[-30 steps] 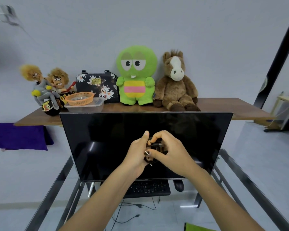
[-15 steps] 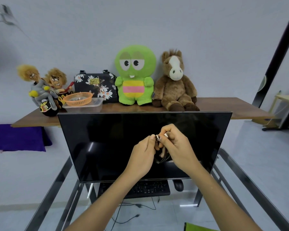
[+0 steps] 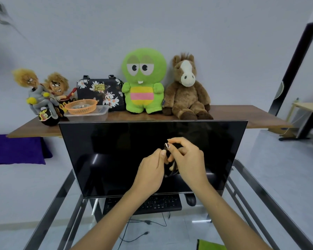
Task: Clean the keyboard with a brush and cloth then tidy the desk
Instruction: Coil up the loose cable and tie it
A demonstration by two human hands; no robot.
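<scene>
Monitor (image 3: 116, 156): dark, upright on glass desk (image 3: 271, 192), directly behind both hands. Shelf (image 3: 242, 114): wooden, beyond and above the hands, bearing a green plush (image 3: 143, 82), a horse plush (image 3: 186, 87), a floral bag (image 3: 99, 91) and an orange basket (image 3: 80, 106). Keyboard (image 3: 159, 202): black, below the hands, under the monitor's lower edge; mouse (image 3: 190, 199) just beside it. Left hand (image 3: 150, 174): fingers curled, pinching a coiled black cable (image 3: 172, 171). Right hand (image 3: 188, 159): thumb and forefinger pinching the cable's metal plug (image 3: 166, 146) above the coil. The hands were touching.
</scene>
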